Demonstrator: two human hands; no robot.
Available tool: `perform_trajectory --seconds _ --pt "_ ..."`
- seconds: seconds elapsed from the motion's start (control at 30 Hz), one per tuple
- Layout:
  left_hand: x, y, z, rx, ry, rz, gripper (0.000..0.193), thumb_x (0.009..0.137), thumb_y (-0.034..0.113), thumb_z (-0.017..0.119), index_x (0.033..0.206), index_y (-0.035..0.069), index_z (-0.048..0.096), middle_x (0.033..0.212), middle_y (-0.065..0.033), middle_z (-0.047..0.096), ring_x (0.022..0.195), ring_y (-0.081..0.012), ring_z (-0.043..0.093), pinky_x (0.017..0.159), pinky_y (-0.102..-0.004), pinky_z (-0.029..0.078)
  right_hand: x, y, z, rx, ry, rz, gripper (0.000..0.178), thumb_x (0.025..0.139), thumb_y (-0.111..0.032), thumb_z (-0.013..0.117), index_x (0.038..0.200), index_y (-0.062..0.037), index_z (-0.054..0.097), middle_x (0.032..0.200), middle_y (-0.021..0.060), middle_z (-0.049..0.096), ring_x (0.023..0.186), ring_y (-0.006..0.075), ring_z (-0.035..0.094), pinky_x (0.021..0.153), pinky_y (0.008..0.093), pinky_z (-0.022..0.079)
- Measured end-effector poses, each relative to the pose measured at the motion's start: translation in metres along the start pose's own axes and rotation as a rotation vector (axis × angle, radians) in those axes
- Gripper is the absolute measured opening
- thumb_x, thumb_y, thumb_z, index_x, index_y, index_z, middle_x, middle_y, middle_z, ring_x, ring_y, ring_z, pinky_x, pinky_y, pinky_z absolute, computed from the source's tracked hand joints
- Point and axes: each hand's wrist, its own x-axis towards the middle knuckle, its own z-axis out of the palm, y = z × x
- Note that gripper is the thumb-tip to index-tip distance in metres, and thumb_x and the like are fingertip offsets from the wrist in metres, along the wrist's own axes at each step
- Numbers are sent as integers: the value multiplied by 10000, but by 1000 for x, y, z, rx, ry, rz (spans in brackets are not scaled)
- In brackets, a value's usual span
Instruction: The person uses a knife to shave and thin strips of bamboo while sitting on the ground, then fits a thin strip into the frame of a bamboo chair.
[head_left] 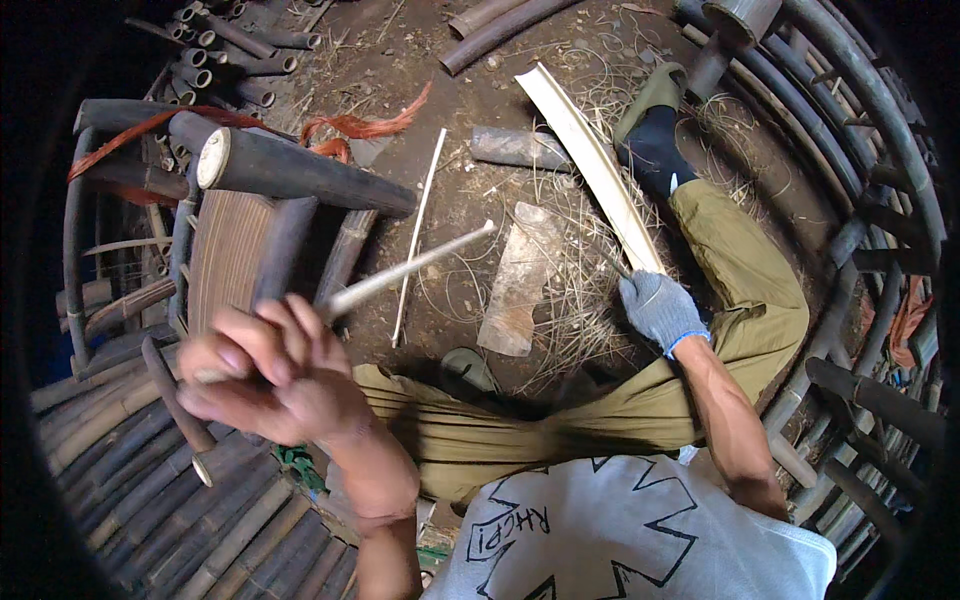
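The bare left hand (265, 375) has its fingers wrapped around a pale thin stick (410, 268) raised over the ground, while the gloved right hand (660, 310) grips a split bamboo strip (590, 160), steadying it

Dark bamboo poles (300, 172), red strips (365, 125), flat wood scrap (515, 285) on dirt

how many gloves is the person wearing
1. The grey knit glove is on the right hand, gripping the pale split bamboo strip. The left hand is bare, fingers closed around a thin pale stick.
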Motion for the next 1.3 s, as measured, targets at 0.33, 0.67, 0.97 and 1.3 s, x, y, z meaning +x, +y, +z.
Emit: perform_trajectory --seconds 0.33,0.67,0.97,1.3 --pt "-57 -22 12 5 109 -147 485 990 631 369 913 154 334 634 -10 411 468 -93 324 463 -237 325 19 -59 60 150 -3 -404 325 1011 -322 488 935 -53 654 806 191 677 769 414 663 664 517 541" --pt "-55 -21 11 -28 115 -183 428 1008 566 476 873 178 358 584 -1 461 413 -100 316 445 -254 321 26 -61 56 191 -20 -466 292 993 -299 520 927 -48 654 768 205 664 704 412 667 618 515 543" --pt "-56 -19 20 93 151 -184 456 994 600 463 871 175 355 575 2 449 407 -99 288 440 -253 314 38 -67 47 11 -128 -415 218 955 -231 540 925 -65 678 839 141 682 764 340 697 645 448 576" --pt "-48 -22 23 69 36 -206 400 1015 544 466 890 178 362 600 11 425 446 -86 300 465 -242 308 57 -49 50 65 -208 -300 281 988 -281 519 974 -47 674 904 236 690 809 437 670 718 546 539"
